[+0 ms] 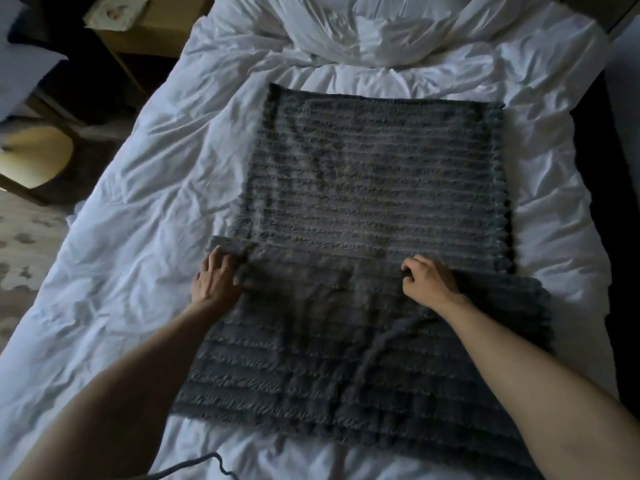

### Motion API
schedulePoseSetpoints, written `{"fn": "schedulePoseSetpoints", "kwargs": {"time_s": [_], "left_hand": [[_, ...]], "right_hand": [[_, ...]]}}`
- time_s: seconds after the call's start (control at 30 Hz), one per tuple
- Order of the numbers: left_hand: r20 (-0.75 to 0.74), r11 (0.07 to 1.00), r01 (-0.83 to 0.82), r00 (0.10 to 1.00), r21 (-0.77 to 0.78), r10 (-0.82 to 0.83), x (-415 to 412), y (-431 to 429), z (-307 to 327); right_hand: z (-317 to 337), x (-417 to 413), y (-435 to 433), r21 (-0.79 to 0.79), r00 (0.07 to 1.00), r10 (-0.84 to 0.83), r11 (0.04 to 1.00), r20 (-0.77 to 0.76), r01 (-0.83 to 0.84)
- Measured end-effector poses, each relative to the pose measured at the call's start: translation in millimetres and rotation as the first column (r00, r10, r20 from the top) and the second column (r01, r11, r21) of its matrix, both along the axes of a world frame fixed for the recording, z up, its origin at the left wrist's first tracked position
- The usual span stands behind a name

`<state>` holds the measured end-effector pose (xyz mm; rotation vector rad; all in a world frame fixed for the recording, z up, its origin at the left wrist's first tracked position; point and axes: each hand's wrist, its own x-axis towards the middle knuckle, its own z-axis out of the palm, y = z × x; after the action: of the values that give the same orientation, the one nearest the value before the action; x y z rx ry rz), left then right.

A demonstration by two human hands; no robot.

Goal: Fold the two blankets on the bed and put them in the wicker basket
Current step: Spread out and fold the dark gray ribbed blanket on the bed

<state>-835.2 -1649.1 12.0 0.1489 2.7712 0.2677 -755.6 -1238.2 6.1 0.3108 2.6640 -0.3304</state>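
Grey ribbed blanket [374, 174] lies on the white bed [138, 202], stretching beyond both hands, its near part folded up beneath them. The right hand [429, 280] pinches the folded edge with curled fingers. The left hand [216, 278] rests on that edge's left corner, and I cannot tell whether it grips.

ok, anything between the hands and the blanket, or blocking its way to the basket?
Nothing between them: left hand and right hand both touch the grey blanket. The wicker basket is out of view, so that path can't be judged.
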Motion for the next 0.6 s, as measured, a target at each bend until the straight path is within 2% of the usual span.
{"fn": "schedulePoseSetpoints", "kwargs": {"time_s": [0.1,0.23,0.3,0.47,0.53,0.6], "left_hand": [[0.163,0.937,-0.327,0.938,0.119,0.307,0,-21,-14],[0.344,0.778,-0.567,0.811,0.270,0.472,-6,-42,-33],[0.393,0.734,-0.602,0.786,0.314,0.477,-9,-52,-42],[0.469,0.700,-0.636,0.751,0.325,0.465,-5,-78,-59],[0.489,0.717,-0.612,0.763,0.334,0.423,-1,-84,-60],[0.448,0.726,-0.572,0.802,0.383,0.396,2,-87,-59]], "right_hand": [[-10,-28,-49,-0.059,0.999,0.046,0.997,0.013,-0.046],[-26,-57,-112,-0.121,1.000,0.026,0.992,-0.004,-0.026],[-33,-73,-141,-0.173,1.000,0.003,0.985,0.030,0.002],[-42,-106,-207,-0.231,0.979,0.089,0.972,0.181,-0.046],[-47,-116,-225,-0.264,0.976,0.083,0.964,0.201,-0.027],[-51,-126,-236,-0.262,0.967,0.103,0.964,0.232,-0.040]]}}
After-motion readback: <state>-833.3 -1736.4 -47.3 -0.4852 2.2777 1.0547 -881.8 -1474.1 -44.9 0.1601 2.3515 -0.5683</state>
